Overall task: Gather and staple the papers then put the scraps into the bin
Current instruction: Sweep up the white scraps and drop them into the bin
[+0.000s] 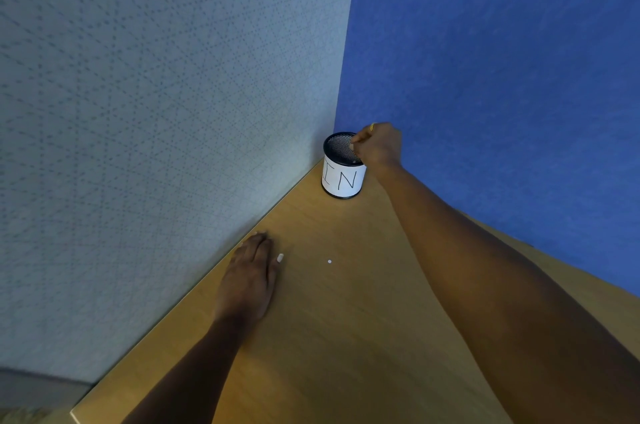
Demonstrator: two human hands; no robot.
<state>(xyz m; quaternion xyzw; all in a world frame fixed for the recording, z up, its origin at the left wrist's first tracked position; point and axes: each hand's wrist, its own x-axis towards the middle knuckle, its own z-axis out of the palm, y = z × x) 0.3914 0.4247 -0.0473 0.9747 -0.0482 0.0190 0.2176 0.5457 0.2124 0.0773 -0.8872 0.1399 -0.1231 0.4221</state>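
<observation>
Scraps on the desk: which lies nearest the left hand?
The oblong scrap, just beside the left hand; the round scrap lies farther right, apart.

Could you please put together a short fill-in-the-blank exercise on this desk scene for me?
1. The right hand is above the mesh bin, which stands in the far ____ of the desk.
2. The left hand lies flat on the desk beside the larger of ____ white scraps.
3. The wall behind the right hand is ____.
Missing words: corner; two; blue.
</observation>
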